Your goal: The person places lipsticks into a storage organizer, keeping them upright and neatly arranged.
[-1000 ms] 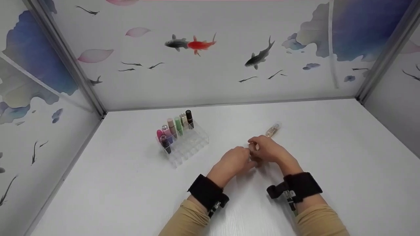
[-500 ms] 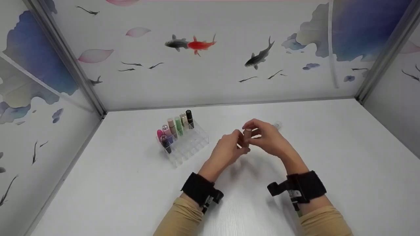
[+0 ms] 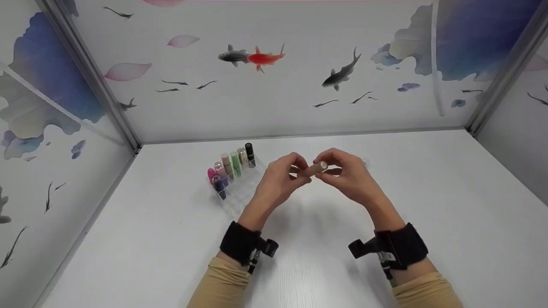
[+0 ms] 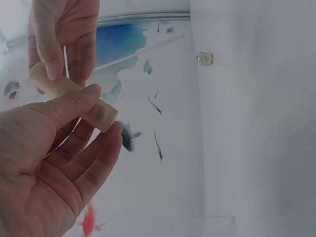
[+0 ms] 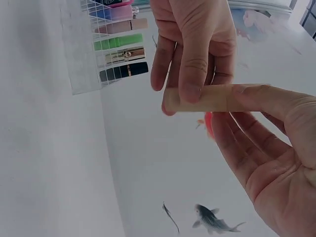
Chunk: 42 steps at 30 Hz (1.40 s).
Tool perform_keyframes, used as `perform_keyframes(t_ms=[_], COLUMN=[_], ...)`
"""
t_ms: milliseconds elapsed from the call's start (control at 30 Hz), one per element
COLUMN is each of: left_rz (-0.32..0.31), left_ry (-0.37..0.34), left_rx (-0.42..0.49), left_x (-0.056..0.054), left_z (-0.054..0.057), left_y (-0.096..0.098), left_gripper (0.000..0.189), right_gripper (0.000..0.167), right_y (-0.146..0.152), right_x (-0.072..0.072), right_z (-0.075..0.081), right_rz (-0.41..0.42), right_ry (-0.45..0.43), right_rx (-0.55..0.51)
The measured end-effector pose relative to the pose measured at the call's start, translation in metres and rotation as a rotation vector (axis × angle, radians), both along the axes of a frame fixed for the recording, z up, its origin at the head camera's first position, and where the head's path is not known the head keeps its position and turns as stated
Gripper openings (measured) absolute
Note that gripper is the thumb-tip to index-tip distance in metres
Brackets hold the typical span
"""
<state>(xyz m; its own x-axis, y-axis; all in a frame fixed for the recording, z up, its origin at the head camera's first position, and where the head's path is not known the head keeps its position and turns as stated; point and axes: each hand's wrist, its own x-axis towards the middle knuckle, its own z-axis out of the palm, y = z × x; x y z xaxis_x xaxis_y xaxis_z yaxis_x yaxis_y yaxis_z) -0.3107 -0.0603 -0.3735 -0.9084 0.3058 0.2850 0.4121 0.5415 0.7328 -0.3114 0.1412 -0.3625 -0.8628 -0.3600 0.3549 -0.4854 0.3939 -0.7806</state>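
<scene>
Both hands hold a beige lipstick tube (image 3: 317, 168) above the table, one at each end. My left hand (image 3: 276, 176) pinches one end between thumb and fingers. My right hand (image 3: 350, 176) pinches the other end, and the round tip faces up and to the right in the head view. Seen from the left wrist, the tube (image 4: 102, 114) slants across, with the left thumb on top of it. From the right wrist, the tube (image 5: 213, 98) lies level and looks capped, with a faint seam near its middle.
A clear acrylic holder (image 3: 233, 199) left of the hands carries several upright lipstick tubes, including a green tube (image 3: 236, 163) and a black tube (image 3: 250, 155). A small clear-and-gold tube (image 4: 205, 59) lies on the table, mostly hidden behind the right hand in the head view.
Both hands have risen from the table with the lipstick tube and moved away from the body, the left hand also leftward. The tube has turned from upright to slanted.
</scene>
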Motion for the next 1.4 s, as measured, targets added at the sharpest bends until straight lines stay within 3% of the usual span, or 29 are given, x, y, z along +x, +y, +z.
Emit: perform_keyframes(t_ms=[167, 267, 400, 533, 767, 1000, 1200, 1400], left_rz=[-0.026, -0.006, 0.012, -0.03, -0.052, -0.049, 0.013, 0.1], left_ry=[0.024, 0.035, 0.051, 0.094, 0.186, 0.181, 0.18, 0.152], left_rx=[0.024, 0.049, 0.133, 0.16, 0.056, -0.061, -0.198, -0.241], left_x=[0.001, 0.003, 0.008, 0.012, 0.018, 0.023, 0.027, 0.033], left_z=[0.01, 0.017, 0.024, 0.028, 0.035, 0.043, 0.048, 0.054], left_y=[-0.024, -0.034, -0.039, -0.04, -0.046, -0.062, -0.081, -0.094], left_gripper=[0.023, 0.027, 0.035, 0.035, 0.03, 0.028, 0.024, 0.022], right_gripper=[0.021, 0.019, 0.017, 0.018, 0.019, 0.027, 0.042, 0.049], right_y=[-0.006, -0.013, -0.024, -0.031, -0.042, -0.057, -0.073, -0.092], right_x=[0.001, 0.002, 0.004, 0.007, 0.01, 0.013, 0.017, 0.021], right_z=[-0.004, -0.006, -0.009, -0.011, -0.015, -0.02, -0.025, -0.03], right_rz=[-0.039, -0.048, -0.055, -0.052, -0.051, 0.006, 0.172, 0.249], right_ry=[0.019, 0.037, 0.063, 0.051, 0.037, 0.045, 0.017, 0.029], right_rx=[-0.001, 0.0, 0.02, 0.013, 0.0, 0.008, -0.003, 0.005])
